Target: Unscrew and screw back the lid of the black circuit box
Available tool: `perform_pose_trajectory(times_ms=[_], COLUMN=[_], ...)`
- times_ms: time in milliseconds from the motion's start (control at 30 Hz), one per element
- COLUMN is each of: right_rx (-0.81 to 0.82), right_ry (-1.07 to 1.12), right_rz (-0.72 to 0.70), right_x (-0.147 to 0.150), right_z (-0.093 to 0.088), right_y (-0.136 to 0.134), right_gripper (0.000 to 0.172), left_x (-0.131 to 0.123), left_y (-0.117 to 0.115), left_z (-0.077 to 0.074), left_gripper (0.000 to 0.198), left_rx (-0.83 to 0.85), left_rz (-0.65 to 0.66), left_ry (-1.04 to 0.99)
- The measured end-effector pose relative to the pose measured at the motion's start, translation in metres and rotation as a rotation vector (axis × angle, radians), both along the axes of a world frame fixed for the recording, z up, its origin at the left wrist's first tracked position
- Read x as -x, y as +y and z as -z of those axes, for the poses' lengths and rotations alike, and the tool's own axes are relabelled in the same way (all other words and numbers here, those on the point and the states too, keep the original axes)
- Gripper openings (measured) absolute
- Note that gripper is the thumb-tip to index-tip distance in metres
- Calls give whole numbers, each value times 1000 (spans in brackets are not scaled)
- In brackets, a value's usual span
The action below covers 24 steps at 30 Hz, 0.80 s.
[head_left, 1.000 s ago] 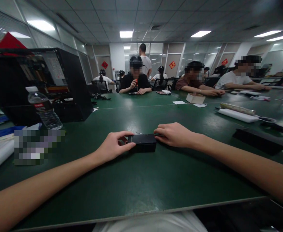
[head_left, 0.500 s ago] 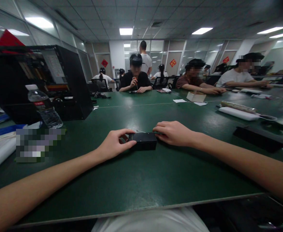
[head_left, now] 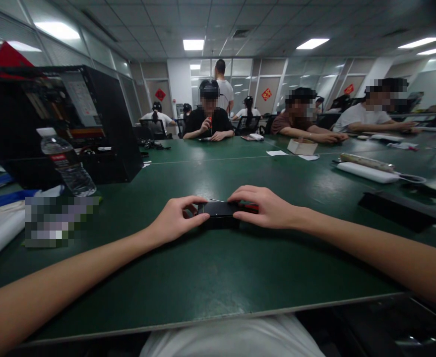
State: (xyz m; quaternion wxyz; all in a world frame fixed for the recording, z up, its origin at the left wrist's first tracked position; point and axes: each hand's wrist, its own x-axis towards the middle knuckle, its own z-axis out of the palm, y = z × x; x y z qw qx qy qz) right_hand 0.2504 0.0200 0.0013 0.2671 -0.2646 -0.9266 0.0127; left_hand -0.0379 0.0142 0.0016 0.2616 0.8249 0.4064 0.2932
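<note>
A small black box [head_left: 219,210] rests on the green table in front of me, its long side running left to right. My left hand [head_left: 176,218] grips its left end, with the thumb on the near side and fingers on the far side. At the right end, my right hand [head_left: 268,207] holds the box between thumb and fingertips. Behind the box a thin metal shaft [head_left: 216,200] shows. A red-and-black handle [head_left: 250,206], seemingly a screwdriver's, lies within the arch of my right hand, partly hidden by the fingers.
An opened computer case [head_left: 113,124] and a water bottle [head_left: 67,161] stand at the left. To the right lie a long black part [head_left: 400,210] and a white power strip [head_left: 366,172]. A small carton [head_left: 301,147] sits farther back. Several people are seated around, one facing me with an orange-handled tool.
My right hand has moved slightly toward the box, and its thumb and fingers have closed on the right end. The red handle has come into view. My left hand keeps its grip.
</note>
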Motion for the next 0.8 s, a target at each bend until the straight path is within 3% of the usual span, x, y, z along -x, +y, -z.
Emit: perform_pose_trajectory(times_ms=[167,433,800], right_rx=[-14,-32,-39], right_ry=[24,33,118], right_rz=[-17,-39,-27], right_x=[0,2,2], right_z=[0,1,3], right_y=[0,-2,-1], right_gripper=[30,28,27], left_x=[3,12,10], left_y=[3,14,11], left_z=[1,3,1], left_gripper=[53,55,53], left_rx=[26,213,168], left_rz=[23,119,93], left_ry=[0,-70,-75])
